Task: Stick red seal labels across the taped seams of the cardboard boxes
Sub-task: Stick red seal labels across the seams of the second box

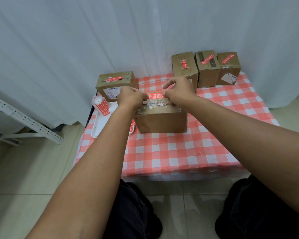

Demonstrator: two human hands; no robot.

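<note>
A brown cardboard box [162,120] with a clear-taped top stands in the middle of the checked table. Just above its far top edge a red seal label [156,95] is stretched level. My left hand [131,97] pinches the label's left end and my right hand [178,91] pinches its right end. A roll of red labels [101,106] lies on a white tray [97,126] to the left.
One sealed box [116,83] stands at the back left and three sealed boxes [206,69] at the back right, each with a red label. The red-and-white checked cloth [179,152] covers the low table. A metal rack [16,116] stands at left; white curtain behind.
</note>
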